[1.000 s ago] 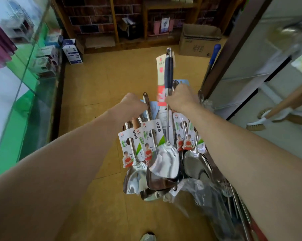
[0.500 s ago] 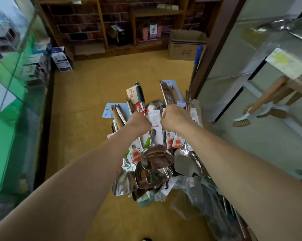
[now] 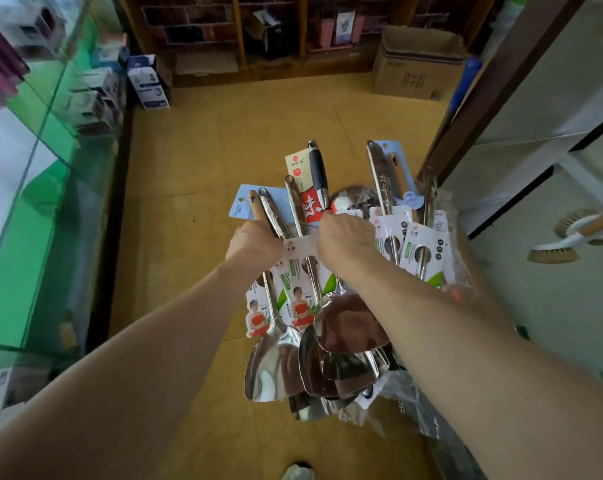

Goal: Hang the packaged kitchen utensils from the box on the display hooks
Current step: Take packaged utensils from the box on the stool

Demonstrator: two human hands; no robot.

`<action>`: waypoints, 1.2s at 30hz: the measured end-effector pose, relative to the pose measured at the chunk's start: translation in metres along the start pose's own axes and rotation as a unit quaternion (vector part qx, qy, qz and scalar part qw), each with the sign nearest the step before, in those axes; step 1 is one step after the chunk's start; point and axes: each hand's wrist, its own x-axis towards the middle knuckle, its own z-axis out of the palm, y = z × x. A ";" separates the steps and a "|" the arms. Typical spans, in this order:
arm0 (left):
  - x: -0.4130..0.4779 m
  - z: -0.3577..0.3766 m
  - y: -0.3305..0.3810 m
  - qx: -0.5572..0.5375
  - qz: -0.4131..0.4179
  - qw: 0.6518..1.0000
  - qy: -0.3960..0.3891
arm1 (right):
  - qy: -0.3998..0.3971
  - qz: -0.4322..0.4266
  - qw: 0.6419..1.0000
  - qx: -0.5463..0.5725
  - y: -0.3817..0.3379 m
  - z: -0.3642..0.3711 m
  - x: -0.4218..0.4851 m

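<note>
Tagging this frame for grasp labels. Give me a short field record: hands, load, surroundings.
left hand: grips the packaged utensils by the handles
right hand: grips the same bundle at the card tops
bundle: steel blades nearest the camera, handles pointing away
cardboard box: open, on the floor by the far shelves
brushes: at the right edge

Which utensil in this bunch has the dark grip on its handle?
The utensil with the red-and-cream card, rising just above your right hand. Its handle is dark and ribbed; the others show bare steel or wood.
</note>
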 end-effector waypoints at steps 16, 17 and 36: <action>0.034 -0.007 -0.023 -0.119 -0.034 0.992 0.032 | 0.031 0.041 0.998 0.023 -0.011 -0.002 0.097; 0.035 -0.007 -0.023 -0.119 -0.035 0.992 0.032 | 0.033 0.045 0.998 0.023 -0.012 -0.002 0.101; -0.025 -0.037 0.071 -0.078 0.041 0.996 0.029 | 0.137 0.070 0.971 0.181 0.046 -0.114 0.032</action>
